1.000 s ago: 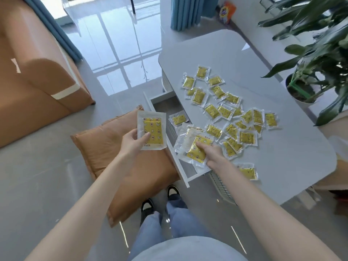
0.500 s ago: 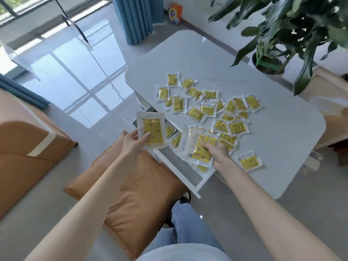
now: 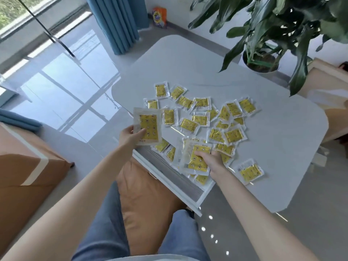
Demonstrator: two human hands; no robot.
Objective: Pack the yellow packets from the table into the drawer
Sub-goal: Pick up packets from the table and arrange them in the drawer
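left hand [image 3: 130, 137] pinches packet [image 3: 147, 127] by drawer [image 3: 162, 167] | right hand [image 3: 212, 161] grips packet stack [image 3: 195, 161] over drawer

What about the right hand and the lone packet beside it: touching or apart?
Apart. The head view shows bare table between the right hand and the lone packet.

One wide-angle camera, worn on the person's head, looks forward and steeply down, close above the near edge of the table [image 3: 278, 140].

The left hand [image 3: 131, 137] has brought its yellow packet [image 3: 147, 127] from over the cushion [image 3: 146, 194] to the table [image 3: 188, 63]'s edge.
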